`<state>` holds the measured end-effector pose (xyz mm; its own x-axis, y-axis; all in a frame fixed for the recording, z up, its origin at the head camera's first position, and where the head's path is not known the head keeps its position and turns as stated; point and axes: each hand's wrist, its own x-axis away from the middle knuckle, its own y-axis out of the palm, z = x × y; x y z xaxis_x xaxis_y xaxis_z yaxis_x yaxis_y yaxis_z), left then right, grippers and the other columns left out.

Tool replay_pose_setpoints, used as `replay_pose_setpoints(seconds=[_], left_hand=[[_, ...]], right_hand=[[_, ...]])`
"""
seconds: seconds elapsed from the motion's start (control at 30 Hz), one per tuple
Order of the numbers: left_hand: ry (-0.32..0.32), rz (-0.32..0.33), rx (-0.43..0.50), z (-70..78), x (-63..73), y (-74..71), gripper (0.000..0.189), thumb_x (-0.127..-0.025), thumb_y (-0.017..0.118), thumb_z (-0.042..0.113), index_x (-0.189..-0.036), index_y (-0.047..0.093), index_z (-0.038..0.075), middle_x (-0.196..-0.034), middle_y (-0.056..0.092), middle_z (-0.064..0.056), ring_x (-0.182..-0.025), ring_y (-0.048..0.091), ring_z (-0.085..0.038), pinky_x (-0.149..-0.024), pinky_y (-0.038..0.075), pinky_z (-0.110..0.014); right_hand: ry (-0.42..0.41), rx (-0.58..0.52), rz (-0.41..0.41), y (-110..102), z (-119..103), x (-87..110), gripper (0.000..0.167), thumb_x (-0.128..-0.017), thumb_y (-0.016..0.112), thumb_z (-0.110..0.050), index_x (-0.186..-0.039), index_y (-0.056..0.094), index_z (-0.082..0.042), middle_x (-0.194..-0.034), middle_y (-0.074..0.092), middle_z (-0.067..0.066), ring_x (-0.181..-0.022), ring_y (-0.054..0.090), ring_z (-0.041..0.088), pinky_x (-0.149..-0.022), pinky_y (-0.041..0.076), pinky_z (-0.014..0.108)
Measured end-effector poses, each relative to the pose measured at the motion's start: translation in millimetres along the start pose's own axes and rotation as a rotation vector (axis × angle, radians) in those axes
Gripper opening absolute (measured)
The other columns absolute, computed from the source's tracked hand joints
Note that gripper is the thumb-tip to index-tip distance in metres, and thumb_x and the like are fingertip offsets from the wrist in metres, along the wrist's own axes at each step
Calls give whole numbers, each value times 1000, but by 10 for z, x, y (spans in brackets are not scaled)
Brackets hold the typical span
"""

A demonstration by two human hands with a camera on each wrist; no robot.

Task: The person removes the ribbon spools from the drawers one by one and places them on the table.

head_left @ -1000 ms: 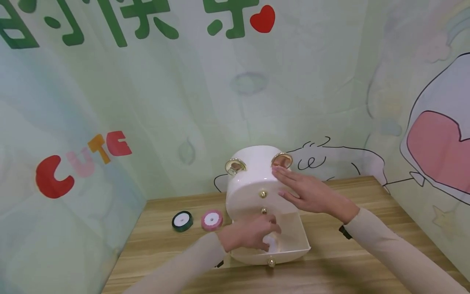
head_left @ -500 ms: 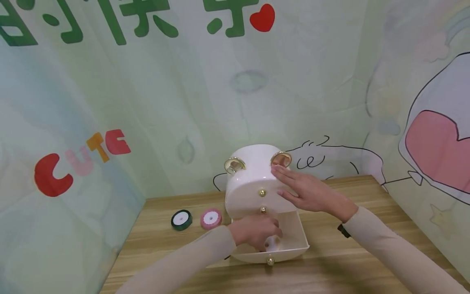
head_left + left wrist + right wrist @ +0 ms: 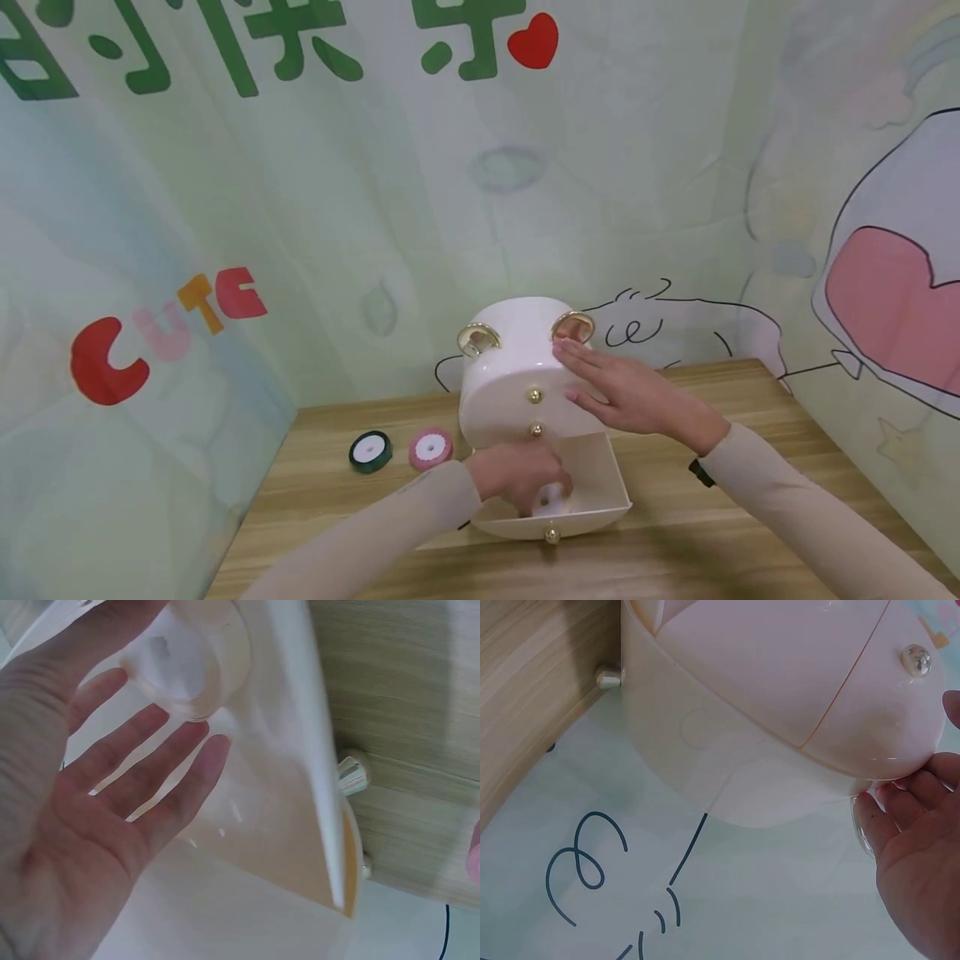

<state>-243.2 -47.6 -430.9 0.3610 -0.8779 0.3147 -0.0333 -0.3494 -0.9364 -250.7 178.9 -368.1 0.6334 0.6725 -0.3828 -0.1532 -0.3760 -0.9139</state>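
Note:
A white storage box [image 3: 517, 367] with gold ring ears and round gold knobs stands on the table, its bottom drawer [image 3: 600, 471] pulled out. My left hand [image 3: 517, 475] reaches down into that drawer. Inside lies a pale ribbon spool [image 3: 176, 667] with a white centre. In the left wrist view, my left fingers are loosely extended, their tips at the spool's edge; part of the thumb is cut off by the frame. My right hand [image 3: 633, 392] rests with nearly straight fingers on the box's upper right side, near the right ear [image 3: 573, 327].
A dark green ribbon spool [image 3: 371, 451] and a pink ribbon spool [image 3: 431, 449] lie on the wooden table [image 3: 697, 517], left of the box. Behind the box hangs a printed cloth backdrop [image 3: 420, 208].
The left hand has shifted slightly within the drawer, and the pale spool now sits a little further left. The right hand stays against the box.

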Motion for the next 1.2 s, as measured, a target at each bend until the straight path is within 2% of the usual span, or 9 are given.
replay_pose_setpoints(seconds=[0.17, 0.43, 0.63, 0.83, 1.0, 1.2], left_hand=[[1, 16, -33, -2, 7, 47, 58, -69, 97, 26, -121, 74, 33, -107, 76, 9, -90, 65, -4, -78, 51, -18], [-21, 8, 18, -5, -3, 103, 59, -74, 93, 22, -127, 71, 35, -108, 72, 8, -89, 61, -4, -74, 49, -17], [23, -6, 26, 7, -12, 106, 49, -76, 90, 14, -120, 74, 29, -104, 73, 11, -88, 62, -3, -76, 49, -15], [51, 12, 60, -12, -17, 107, 48, -76, 88, 9, -119, 74, 25, -107, 74, 10, -91, 63, -4, -80, 50, -14], [44, 44, 81, -59, -2, 100, 51, -74, 91, 18, -121, 73, 23, -114, 75, 10, -97, 65, -3, -85, 50, -13], [-23, 95, 119, -98, 81, 48, 56, -73, 92, 34, -123, 71, 22, -113, 74, 9, -102, 66, -3, -87, 48, -15]], right_hand=[[-11, -7, 7, 9, -7, -12, 65, -106, 61, -30, -161, 38, -5, -169, 38, 13, -153, 44, 33, -114, 49, 53], [-5, -9, 4, 18, -4, -20, 65, -106, 60, -30, -162, 37, -6, -169, 37, 13, -154, 43, 33, -115, 48, 53], [-6, -5, 2, 10, -12, -19, 65, -106, 60, -30, -162, 37, -4, -169, 38, 14, -154, 42, 34, -116, 47, 53], [-11, -5, 13, 14, -5, -14, 65, -106, 61, -29, -161, 38, -4, -168, 39, 14, -154, 43, 34, -116, 47, 53], [-17, -7, 25, 16, 2, -4, 65, -105, 62, -28, -161, 39, -3, -168, 40, 15, -154, 43, 34, -116, 46, 53], [-8, -15, 23, 7, -22, -6, 65, -105, 62, -27, -161, 38, -3, -168, 39, 15, -154, 43, 35, -116, 46, 54]])
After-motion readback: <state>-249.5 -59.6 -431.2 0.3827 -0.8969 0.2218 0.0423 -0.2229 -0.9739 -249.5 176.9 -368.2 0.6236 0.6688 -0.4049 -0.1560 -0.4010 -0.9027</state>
